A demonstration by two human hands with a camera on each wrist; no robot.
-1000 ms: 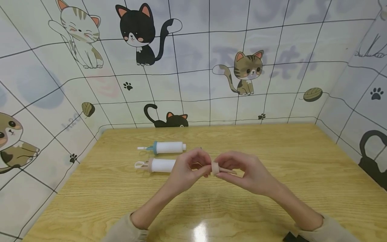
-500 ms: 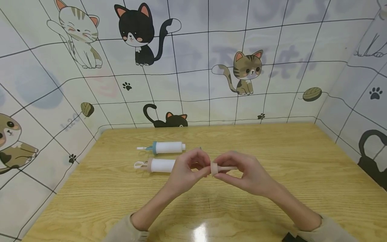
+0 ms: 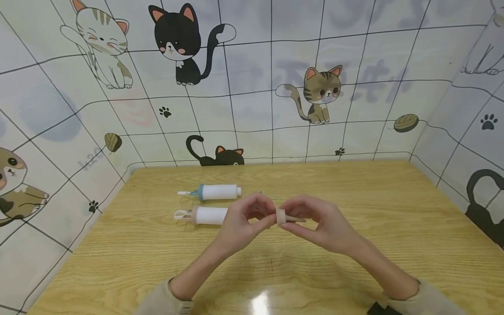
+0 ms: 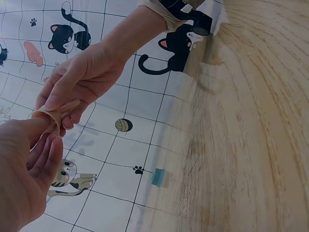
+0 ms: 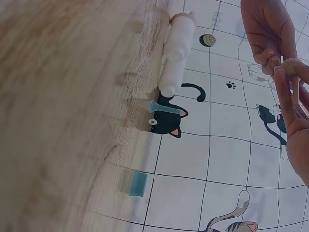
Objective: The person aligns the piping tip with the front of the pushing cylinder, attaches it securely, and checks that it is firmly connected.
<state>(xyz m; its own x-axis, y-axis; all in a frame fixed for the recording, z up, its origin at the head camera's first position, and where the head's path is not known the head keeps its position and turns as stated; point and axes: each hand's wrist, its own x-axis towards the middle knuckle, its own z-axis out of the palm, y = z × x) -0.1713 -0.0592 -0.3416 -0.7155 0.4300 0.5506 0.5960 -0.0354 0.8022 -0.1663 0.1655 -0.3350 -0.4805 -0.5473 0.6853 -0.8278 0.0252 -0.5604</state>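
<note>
A beige cap [image 3: 280,217] with a wide ring and a narrow stem is held between the two hands, above the table. My left hand [image 3: 247,222] pinches the ring's open side; in the left wrist view its thumb reaches to the mouth of the cap. My right hand [image 3: 328,225] grips the ring from the other side, thumb below and fingers above, with the stem [image 3: 296,219] pointing into that palm. Left of the hands lie two white cylinders: one with a teal collar [image 3: 219,191], the nearer with a beige collar [image 3: 210,215] and partly hidden by the left hand.
In the right wrist view a short teal ring [image 5: 138,183] and a teal piece with a flared end and thin stem [image 5: 164,107] rest on the wooden table [image 3: 354,271]. The cat-patterned wall covering [image 3: 252,109] borders the table at the back and sides.
Both hands stay nearly in place. The cap's stem has swung from slanting down to level, then slightly down again, as the fingers shift a little on the ring.
</note>
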